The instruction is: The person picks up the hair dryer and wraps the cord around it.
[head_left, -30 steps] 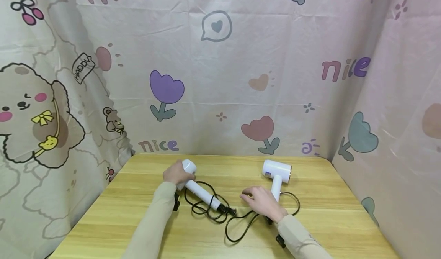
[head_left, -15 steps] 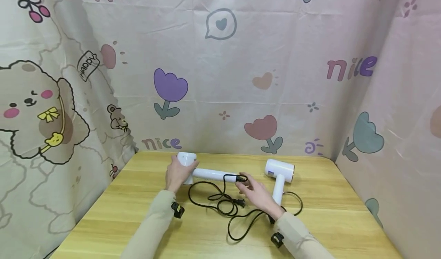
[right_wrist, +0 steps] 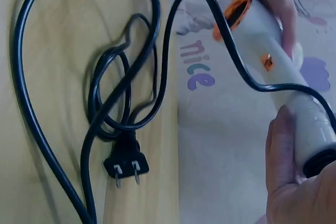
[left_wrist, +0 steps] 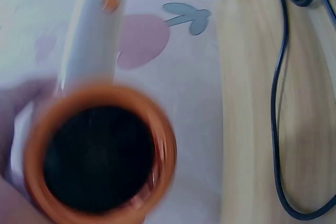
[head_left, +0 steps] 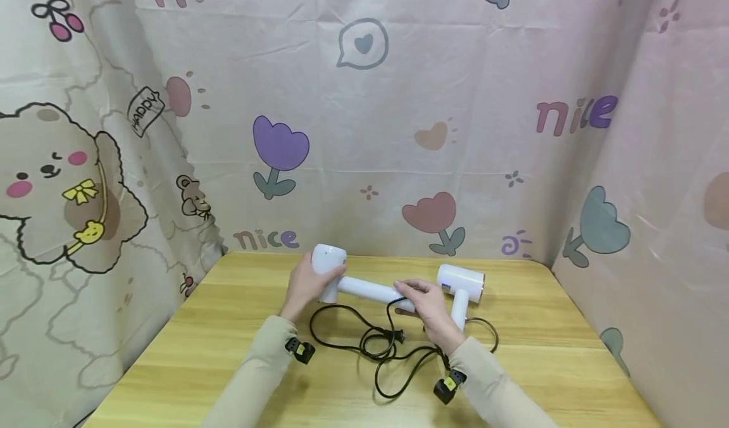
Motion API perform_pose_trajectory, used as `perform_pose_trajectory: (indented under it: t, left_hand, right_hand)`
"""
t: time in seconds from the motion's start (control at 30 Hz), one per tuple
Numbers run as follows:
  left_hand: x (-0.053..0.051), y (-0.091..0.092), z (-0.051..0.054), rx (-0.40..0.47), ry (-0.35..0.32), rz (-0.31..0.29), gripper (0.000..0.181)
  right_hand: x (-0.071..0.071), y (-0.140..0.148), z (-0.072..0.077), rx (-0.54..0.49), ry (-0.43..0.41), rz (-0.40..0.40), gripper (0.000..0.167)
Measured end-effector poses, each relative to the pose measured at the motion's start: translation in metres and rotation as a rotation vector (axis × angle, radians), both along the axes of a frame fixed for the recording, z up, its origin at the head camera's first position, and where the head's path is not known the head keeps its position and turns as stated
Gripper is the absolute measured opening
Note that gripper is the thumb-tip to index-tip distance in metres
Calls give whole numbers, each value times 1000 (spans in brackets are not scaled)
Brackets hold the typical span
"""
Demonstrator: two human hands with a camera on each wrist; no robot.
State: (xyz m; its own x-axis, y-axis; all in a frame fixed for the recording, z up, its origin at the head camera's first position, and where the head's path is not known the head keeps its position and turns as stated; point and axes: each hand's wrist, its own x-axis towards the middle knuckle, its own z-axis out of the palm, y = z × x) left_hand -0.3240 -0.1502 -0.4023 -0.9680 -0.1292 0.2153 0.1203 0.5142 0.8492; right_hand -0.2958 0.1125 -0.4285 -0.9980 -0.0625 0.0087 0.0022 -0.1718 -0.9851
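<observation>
1. Head: the left hand (head_left: 304, 287) and right hand (head_left: 429, 306) reach forward over the table (head_left: 529, 365). The left grips the barrel of the dryer (head_left: 367, 289); the right holds the lower end of its handle. The dryer is held up over the table's far half, handle sloping gently down to the right. The other dryer (head_left: 462, 283) lies on the table's right half.
2. Left wrist: the left hand, blurred and partly shown, is against the barrel; its orange rim (left_wrist: 166, 148) faces the camera. A cord (left_wrist: 273, 108) lies on the table.
3. Right wrist: the right hand clasps the handle near its black end. A plug (right_wrist: 126, 161) lies on the table.
</observation>
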Motion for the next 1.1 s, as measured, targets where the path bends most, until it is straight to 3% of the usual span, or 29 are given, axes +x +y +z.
perform_pose_trajectory:
  t: [0.1,0.17,0.3,0.4,0.5,0.6,0.73,0.9,1.1]
  left_hand:
    - [-4,-8,-4,205,-104,-154,76]
    - [-5,-11,-10,349,-185,-216,72]
    - [-6,-14,-20,440,-206,-241,65]
    - [-5,-14,-23,431,-172,-213,64]
    - [-5,-14,-21,423,-139,-193,64]
    - [-6,-15,-18,413,-109,-201,62]
    - [-6,-18,-15,416,-100,-215,60]
    - [-5,-22,-13,432,-107,-224,62]
    - [-4,-27,-11,443,-135,-245,66]
  right_hand:
    - [-3,6,1,-1,-17,4,42]
    - [-4,9,3,14,-18,7,43]
    - [-7,10,5,7,-8,10,49]
    - [-8,12,5,-65,-16,41,60]
    - [-10,17,2,-138,-34,124,71]
    - [-12,26,-2,-206,-86,247,81]
    - [-14,33,-6,-230,-221,456,89]
    - [-15,34,-4,-137,-291,686,83]
    - [-15,38,2,-83,-292,755,62]
